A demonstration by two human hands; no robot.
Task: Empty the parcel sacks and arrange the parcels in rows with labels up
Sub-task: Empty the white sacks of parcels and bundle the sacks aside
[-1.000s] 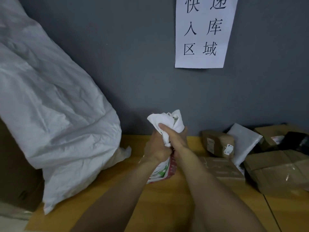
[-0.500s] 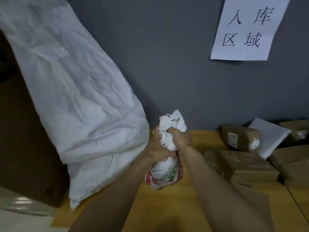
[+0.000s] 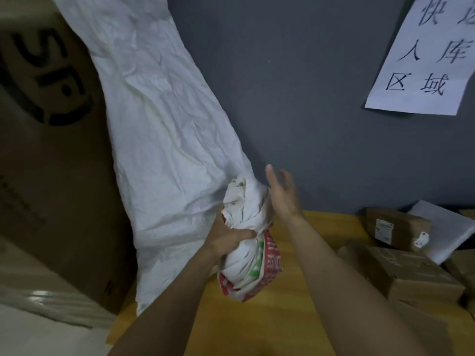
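The left hand squeezes the scrunched-up sack by its neck, over the yellow table. The right hand is loose, fingers straight, just beside its top. The sack looks empty, maybe. Next: drop it and open the big sack.

On wall, paper sign reads 快, 入库, 区域; top-right char cut off. Big box at left: black "SF" logo, sideways. Sack print & parcel labels unreadable.
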